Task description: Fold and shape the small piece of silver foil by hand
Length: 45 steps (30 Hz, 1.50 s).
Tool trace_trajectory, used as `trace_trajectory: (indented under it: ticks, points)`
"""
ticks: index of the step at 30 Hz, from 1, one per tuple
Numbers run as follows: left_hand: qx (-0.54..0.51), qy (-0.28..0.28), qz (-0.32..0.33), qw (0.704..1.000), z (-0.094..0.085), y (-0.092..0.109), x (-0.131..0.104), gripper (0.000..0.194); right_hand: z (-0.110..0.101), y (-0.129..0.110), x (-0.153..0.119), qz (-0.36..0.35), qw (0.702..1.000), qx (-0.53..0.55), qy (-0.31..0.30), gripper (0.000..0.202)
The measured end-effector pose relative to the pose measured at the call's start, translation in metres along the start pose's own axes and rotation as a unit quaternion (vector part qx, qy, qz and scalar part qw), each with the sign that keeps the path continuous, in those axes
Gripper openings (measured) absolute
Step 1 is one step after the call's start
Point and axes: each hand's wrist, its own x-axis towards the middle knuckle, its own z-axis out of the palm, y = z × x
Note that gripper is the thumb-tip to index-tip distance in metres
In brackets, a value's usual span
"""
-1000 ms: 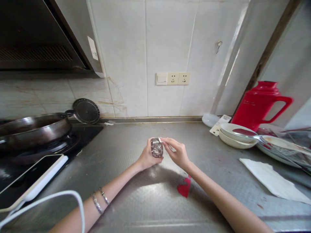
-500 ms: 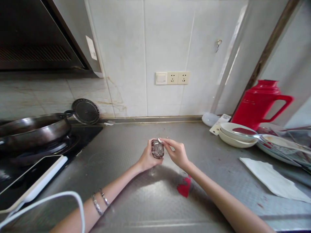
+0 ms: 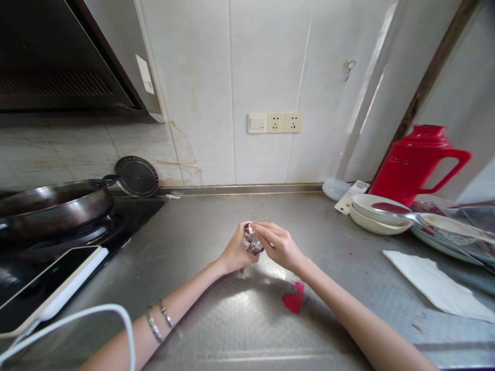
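Centre of frame: small glassy container (image 3: 252,247) held in left hand (image 3: 234,251), thumb and fingers wrapped round it. Right hand (image 3: 279,244), overlapping container's right side, pinches white scrap (image 3: 250,230) at its upper edge. Container lies directly right of left-hand grip; long axis foreshortened, indeterminable. Red piece (image 3: 294,298) below.

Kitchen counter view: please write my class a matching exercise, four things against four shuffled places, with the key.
Things
1. Glassy object
2. Pan
3. Flask
4. Red piece

Places
A. Behind the stacked bowls
B. In the left hand's grip
C. On the counter beside the right forearm
D. On the stove

Pairs: 1-B, 2-D, 3-A, 4-C
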Motion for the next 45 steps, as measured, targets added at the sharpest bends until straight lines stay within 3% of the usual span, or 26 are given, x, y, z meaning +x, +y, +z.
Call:
trace_trajectory:
  ticks: [5, 9, 13, 19, 22, 27, 30, 34, 41, 45]
  points:
    - [0.031, -0.004, -0.018, 0.999, 0.0, -0.001, -0.001, 0.08, 0.004, 0.003, 0.002, 0.082, 0.995, -0.012, 0.048, 0.028]
    - [0.019, -0.002, -0.006, 1.0, 0.0, 0.0, -0.001, 0.075, 0.005, 0.0, 0.0, 0.01, 0.999, -0.038, 0.037, 0.03]
    - [0.006, -0.005, -0.038, 0.999, 0.002, 0.0, -0.002, 0.076, 0.005, -0.002, -0.003, -0.039, 0.997, -0.06, 0.0, 0.031]
    - [-0.083, 0.001, -0.064, 0.995, 0.006, -0.004, 0.0, 0.074, 0.008, 0.006, -0.002, 0.047, 0.995, -0.054, 0.065, 0.027]
    - [-0.131, 0.005, -0.065, 0.989, 0.006, -0.005, 0.001, 0.073, 0.009, 0.005, -0.002, -0.004, 0.995, -0.064, 0.076, 0.029]
    - [-0.163, -0.001, -0.07, 0.984, 0.005, -0.006, 0.002, 0.074, 0.006, -0.001, -0.002, -0.096, 0.991, -0.086, 0.028, 0.035]
    - [-0.169, 0.007, -0.068, 0.983, 0.005, -0.008, 0.002, 0.073, 0.006, 0.002, -0.001, -0.086, 0.993, -0.069, 0.038, 0.033]
    - [-0.148, 0.025, -0.08, 0.985, 0.006, -0.01, 0.002, 0.073, 0.01, 0.005, -0.001, -0.02, 0.995, -0.039, 0.088, 0.03]
    - [-0.187, 0.027, -0.07, 0.979, 0.006, -0.002, 0.004, 0.069, 0.008, 0.002, -0.005, -0.117, 0.99, -0.078, 0.019, 0.042]
    - [-0.2, 0.038, -0.089, 0.975, 0.004, 0.003, 0.005, 0.069, 0.005, 0.006, -0.001, -0.093, 0.991, -0.077, 0.055, 0.038]
